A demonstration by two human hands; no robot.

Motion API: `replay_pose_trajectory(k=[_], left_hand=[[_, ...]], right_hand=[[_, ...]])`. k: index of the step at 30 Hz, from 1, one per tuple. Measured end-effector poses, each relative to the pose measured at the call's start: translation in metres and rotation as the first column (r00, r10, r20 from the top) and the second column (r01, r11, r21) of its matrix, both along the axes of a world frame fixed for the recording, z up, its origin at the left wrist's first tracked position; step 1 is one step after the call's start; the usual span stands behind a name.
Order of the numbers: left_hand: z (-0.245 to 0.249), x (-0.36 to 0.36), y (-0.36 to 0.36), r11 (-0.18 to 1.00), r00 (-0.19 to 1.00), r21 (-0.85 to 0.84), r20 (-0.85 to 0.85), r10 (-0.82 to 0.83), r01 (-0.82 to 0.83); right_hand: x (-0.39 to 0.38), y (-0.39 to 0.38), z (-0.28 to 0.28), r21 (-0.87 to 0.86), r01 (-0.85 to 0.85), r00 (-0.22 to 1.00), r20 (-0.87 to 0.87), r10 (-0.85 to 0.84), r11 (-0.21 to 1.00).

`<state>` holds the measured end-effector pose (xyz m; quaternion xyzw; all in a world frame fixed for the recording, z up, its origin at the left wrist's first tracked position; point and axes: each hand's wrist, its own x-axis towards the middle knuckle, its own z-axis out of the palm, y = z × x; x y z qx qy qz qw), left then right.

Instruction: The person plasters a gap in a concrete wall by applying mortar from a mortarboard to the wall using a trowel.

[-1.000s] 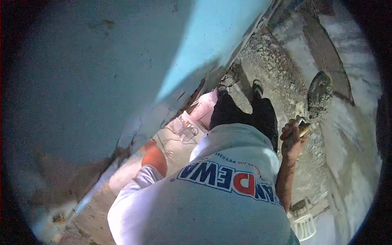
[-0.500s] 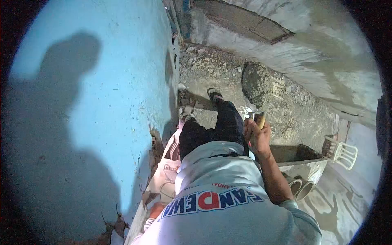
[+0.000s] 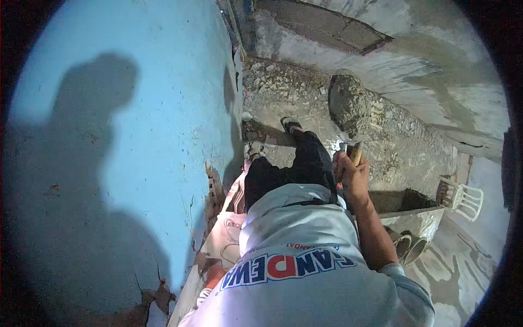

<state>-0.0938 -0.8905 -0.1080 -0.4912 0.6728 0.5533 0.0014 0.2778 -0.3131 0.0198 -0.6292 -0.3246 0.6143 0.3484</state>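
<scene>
My right hand (image 3: 352,173) is raised at waist height beside my right hip, with its fingers wrapped round a wooden-handled tool (image 3: 357,154). The pale wooden handle sticks up past the fingers, and a shiny metal part shows beside it. The blade or head of the tool is hidden. My left hand is out of sight; only a patch of what looks like the left arm (image 3: 214,276) shows at the lower left, beside my printed shirt (image 3: 305,240).
A blue wall (image 3: 152,136) rises close on my left, broken along its lower edge. Rubble (image 3: 278,82) and a dark mound (image 3: 346,103) lie on the floor ahead. To the right stand a trough (image 3: 419,218), round containers (image 3: 415,249) and a white plastic chair (image 3: 467,201).
The scene has shifted slightly to the right and my shadow sits a little lower on the wall. My right hand still grips the tool, its handle now slightly more tilted.
</scene>
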Motion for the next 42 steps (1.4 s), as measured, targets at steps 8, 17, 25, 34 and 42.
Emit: replay_pose_trajectory(k=[8, 17, 25, 34, 42], left_hand=[[0.006, 0.010, 0.000, 1.000, 1.000, -0.015, -0.013, 0.013, -0.013], [-0.022, 0.025, -0.018, 0.999, 0.998, 0.024, -0.048, 0.047, -0.046], [-0.028, 0.035, -0.039, 0.996, 0.994, 0.050, -0.082, 0.077, -0.073], [-0.035, 0.038, -0.049, 0.996, 0.993, 0.020, -0.086, 0.083, -0.082], [-0.040, 0.038, -0.031, 0.995, 0.991, 0.000, -0.093, 0.100, -0.101]], right_hand=[[0.010, 0.000, -0.001, -0.062, 0.017, 0.999, -0.043, -0.019, 0.998], [0.012, 0.000, -0.010, 0.026, -0.012, 0.999, -0.033, 0.012, 1.000], [0.012, 0.000, -0.008, 0.097, -0.064, 0.991, -0.109, 0.074, 0.993], [0.021, 0.005, -0.009, 0.086, -0.086, 0.996, -0.004, 0.086, 0.993], [0.024, 0.004, -0.003, 0.045, -0.076, 0.997, 0.018, 0.075, 0.996]])
